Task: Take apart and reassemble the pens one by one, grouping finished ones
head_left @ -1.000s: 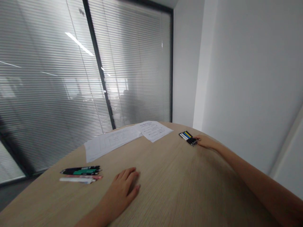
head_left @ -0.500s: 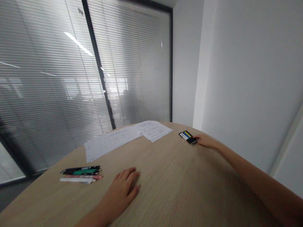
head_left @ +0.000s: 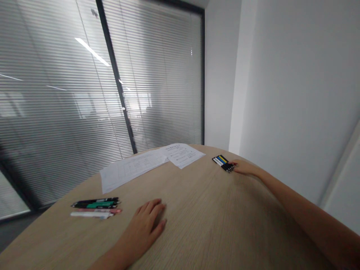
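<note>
My left hand [head_left: 146, 221] lies palm down on the wooden table, fingers loosely bent and thumb apart, holding nothing. To its left is a small group of pens [head_left: 95, 204]: black, green, pink and white ones, side by side. At the far right of the table, my right hand [head_left: 242, 167] reaches out with its fingers closed at the right edge of a neat row of pens [head_left: 222, 163]. White, blue, yellow and black show in that row. The fingertips partly cover the row's outermost pen.
Two printed paper sheets, one on the left [head_left: 132, 168] and one on the right [head_left: 184, 155], lie along the far side of the round table [head_left: 191, 217]. Beyond the edge stand a glass partition with blinds [head_left: 168, 75] and a white wall [head_left: 295, 93].
Almost nothing differs. The view has shifted very slightly, while both hands and both groups of pens keep their places.
</note>
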Available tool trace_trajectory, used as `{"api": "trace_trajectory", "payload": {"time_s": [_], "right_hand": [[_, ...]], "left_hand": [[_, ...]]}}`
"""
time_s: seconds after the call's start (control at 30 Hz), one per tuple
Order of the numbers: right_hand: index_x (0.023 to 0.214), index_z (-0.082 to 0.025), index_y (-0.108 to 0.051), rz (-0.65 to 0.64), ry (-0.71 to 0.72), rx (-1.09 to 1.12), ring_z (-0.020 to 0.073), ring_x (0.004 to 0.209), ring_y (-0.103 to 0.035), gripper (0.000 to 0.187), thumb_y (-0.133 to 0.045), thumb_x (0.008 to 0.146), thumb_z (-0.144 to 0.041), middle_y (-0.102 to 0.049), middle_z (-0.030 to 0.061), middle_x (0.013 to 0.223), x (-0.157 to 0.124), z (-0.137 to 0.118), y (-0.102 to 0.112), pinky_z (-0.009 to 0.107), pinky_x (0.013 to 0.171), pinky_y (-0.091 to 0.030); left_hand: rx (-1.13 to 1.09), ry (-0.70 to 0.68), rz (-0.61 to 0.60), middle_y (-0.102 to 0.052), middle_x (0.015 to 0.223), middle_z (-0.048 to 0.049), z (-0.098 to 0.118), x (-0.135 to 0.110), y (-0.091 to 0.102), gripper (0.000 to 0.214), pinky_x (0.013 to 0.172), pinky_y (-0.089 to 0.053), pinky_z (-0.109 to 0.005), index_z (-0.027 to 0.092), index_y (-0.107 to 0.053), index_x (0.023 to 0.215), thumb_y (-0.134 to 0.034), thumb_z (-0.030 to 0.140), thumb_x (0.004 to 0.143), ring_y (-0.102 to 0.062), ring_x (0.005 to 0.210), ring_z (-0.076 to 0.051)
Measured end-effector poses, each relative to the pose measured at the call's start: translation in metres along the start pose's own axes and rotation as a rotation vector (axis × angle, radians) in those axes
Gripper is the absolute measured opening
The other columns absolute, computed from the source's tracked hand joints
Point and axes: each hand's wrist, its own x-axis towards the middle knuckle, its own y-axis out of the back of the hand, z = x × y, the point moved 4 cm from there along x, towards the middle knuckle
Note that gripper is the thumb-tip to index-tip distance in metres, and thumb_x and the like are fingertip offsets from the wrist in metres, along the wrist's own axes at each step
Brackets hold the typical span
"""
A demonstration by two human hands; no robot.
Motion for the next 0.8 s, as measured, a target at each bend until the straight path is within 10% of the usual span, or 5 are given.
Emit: {"api": "trace_trajectory", "payload": {"time_s": [0.8], "right_hand": [[0.105,-0.018,-0.060,-0.043,0.014,0.038,0.0254,0.100,-0.053,0.047,-0.049,0.059,-0.017,-0.062,0.0045,0.106,-0.006,-0.007,0.004,0.035,0.087,-0.040]], "left_hand": [[-0.006,-0.001,0.015,-0.054,0.111,-0.0068,0.000,0.001,0.000,0.029,0.086,-0.041,-0.039,0.022,-0.052,0.105,-0.041,0.034,0.081,-0.049,0.102,-0.022]]}}
